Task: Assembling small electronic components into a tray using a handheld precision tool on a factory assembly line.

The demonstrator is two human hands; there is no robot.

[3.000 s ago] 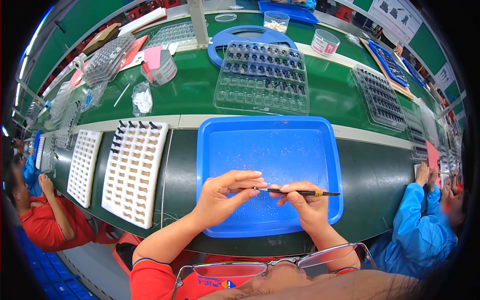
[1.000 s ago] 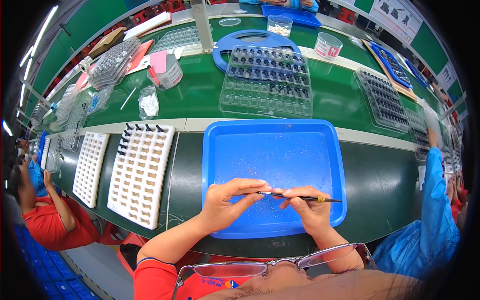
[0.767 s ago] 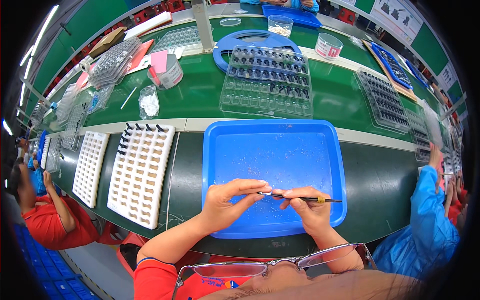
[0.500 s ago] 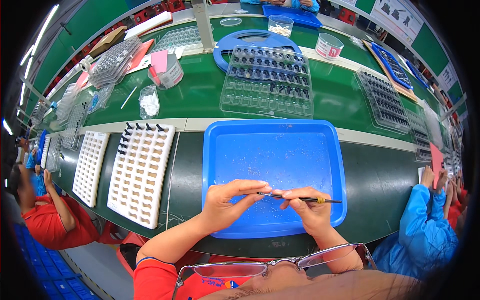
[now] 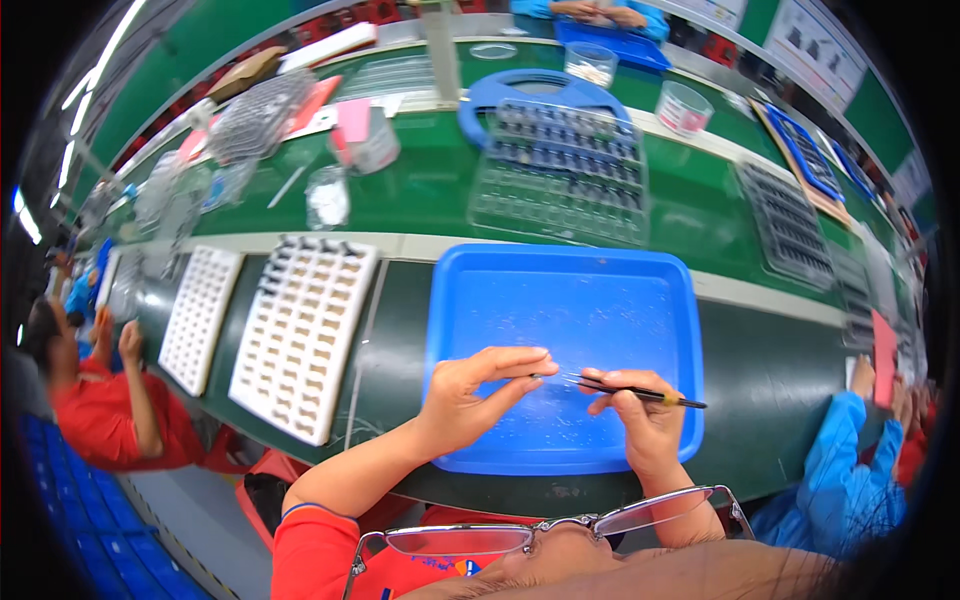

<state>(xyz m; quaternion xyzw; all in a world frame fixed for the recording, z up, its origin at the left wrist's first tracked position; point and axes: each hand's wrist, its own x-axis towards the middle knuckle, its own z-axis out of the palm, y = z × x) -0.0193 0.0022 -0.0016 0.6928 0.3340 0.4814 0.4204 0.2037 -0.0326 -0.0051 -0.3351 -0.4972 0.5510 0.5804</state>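
White tray edged with black parts, fine handwork over blue plastic

At far left, a narrow white slotted tray [image 5: 203, 318] lies on the table [image 5: 760, 335]. Beside it, a wider white slotted tray [image 5: 305, 360] carries black parts [image 5: 272, 275] only along its far edge and the upper stretch of its left edge. If those are finished, the work seems early on, but finished parts cannot be told from waiting ones.

Next comes a clear tub with pink paper [image 5: 353, 120]; any print on it is blurred. Over the blue tray [image 5: 435, 335], the left hand [image 5: 475, 395] pinches a tiny dark piece [image 5: 537, 377] between thumb and fingers, presumably unfinished. Behind, a clear blister tray [image 5: 480, 215] holds rows of dark parts, sharpest in its far half.

The right hand [image 5: 645, 415] pinches a slim black-handled tool [image 5: 640, 392] with a yellowish band, its pale end aimed at the piece; contact is too blurred to tell.

Farther right, a pink-labelled tub [image 5: 684, 108] bears smeared lettering, another blister tray [image 5: 785, 215] holds dark parts, and a wall poster [image 5: 815, 48] shows dark pictures, its text too small to read.
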